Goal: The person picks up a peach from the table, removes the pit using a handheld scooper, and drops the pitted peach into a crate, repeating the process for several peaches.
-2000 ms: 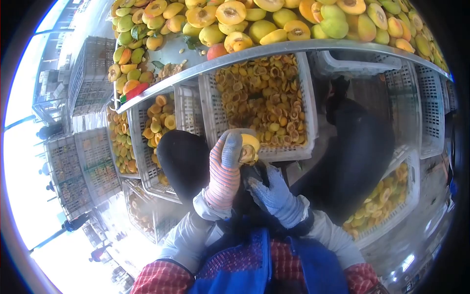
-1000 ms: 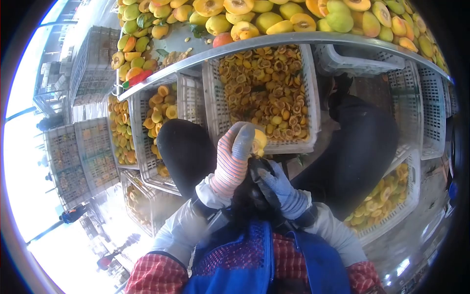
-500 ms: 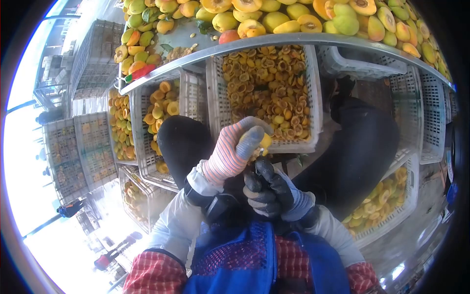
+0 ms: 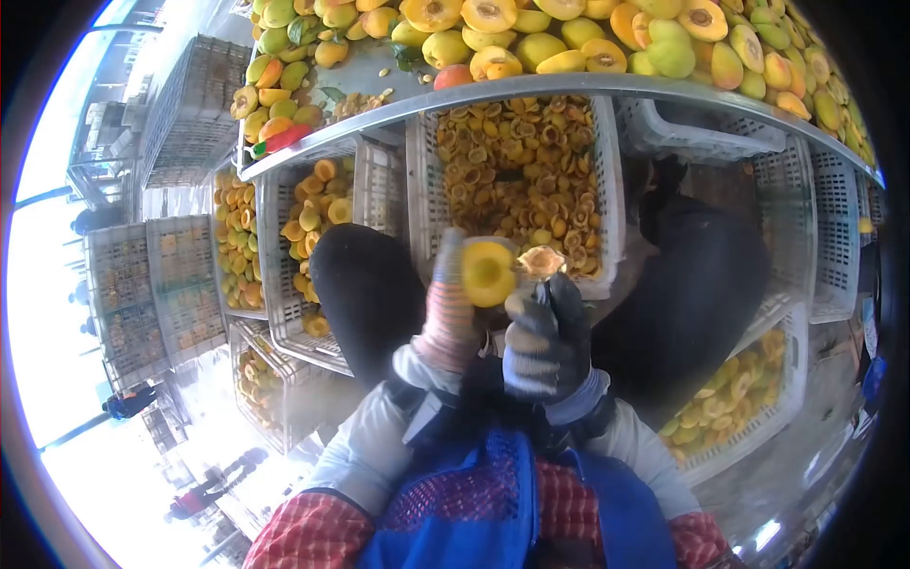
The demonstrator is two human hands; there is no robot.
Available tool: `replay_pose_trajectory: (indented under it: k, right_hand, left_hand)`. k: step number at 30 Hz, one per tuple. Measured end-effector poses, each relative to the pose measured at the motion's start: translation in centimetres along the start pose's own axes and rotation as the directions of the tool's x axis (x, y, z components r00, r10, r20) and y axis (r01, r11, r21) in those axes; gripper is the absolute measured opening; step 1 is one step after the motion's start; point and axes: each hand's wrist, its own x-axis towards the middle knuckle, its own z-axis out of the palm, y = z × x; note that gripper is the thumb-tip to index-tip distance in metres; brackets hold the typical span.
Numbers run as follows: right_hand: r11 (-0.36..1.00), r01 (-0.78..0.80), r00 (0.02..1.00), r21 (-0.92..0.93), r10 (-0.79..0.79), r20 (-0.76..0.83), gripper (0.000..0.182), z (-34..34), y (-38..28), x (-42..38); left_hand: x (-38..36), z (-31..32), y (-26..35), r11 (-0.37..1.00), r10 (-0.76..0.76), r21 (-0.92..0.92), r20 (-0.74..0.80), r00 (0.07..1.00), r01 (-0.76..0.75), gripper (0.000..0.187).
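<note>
My left hand [image 4: 449,302], in a striped glove and blurred by motion, holds a yellow peach half [image 4: 489,272] with its hollow facing up. To its right my right hand [image 4: 548,339], in a dark coated glove, is closed around a slim pitting tool [image 4: 543,292], mostly hidden by the fingers. On the tool's tip sits a scooped-out peach core [image 4: 542,262] with ragged brown edges. A small gap separates the peach half from the core. Just beyond both hands stands a crate [image 4: 424,204] of similar brownish cup-shaped scraps.
A metal-edged table [image 4: 379,120] heaped with peaches [image 4: 559,36] spans the front. A red-and-green object [image 4: 282,140] lies at its left corner. Crates of peach halves [image 4: 318,204] stand left, another crate [image 4: 794,379] at right. Stacked crates [image 4: 156,294] and people are farther left.
My hands were together around the fruit and have come apart. The peach half now shows its hollow, and the core is on the tool in my right hand.
</note>
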Motion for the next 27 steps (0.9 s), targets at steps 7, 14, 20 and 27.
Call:
replay_pose_trajectory:
  k: [7, 14, 20, 27]
  right_hand:
    - [0.991, -0.019, 0.953, -0.133, -0.022, -0.301, 0.051, -1.3, -0.6, -0.3]
    - [0.991, -0.012, 0.945, -0.134, -0.032, -0.325, 0.055, -3.5, -2.1, 0.2]
    - [0.923, 0.009, 0.829, -0.385, -0.222, -0.513, 0.047, -2.5, -2.7, 0.7]
    - [0.857, 0.068, 0.684, -0.510, -0.412, -0.602, 0.041, -1.3, -3.4, 0.8]
  left_hand:
    - [-2.5, -6.7, 11.2, 0.722, 0.636, 0.441, -0.121, 0.762, -0.533, 0.047]
    - [2.9, -3.1, 17.4, -0.252, 0.800, 0.961, 0.271, 0.535, -0.110, 0.031]
    - [14.6, 10.5, 17.3, -0.578, 0.301, 0.801, 0.033, 0.953, 0.155, 0.063]
    - [18.3, 5.3, 21.4, -0.669, 0.173, 0.741, 0.084, 0.981, 0.055, 0.047]
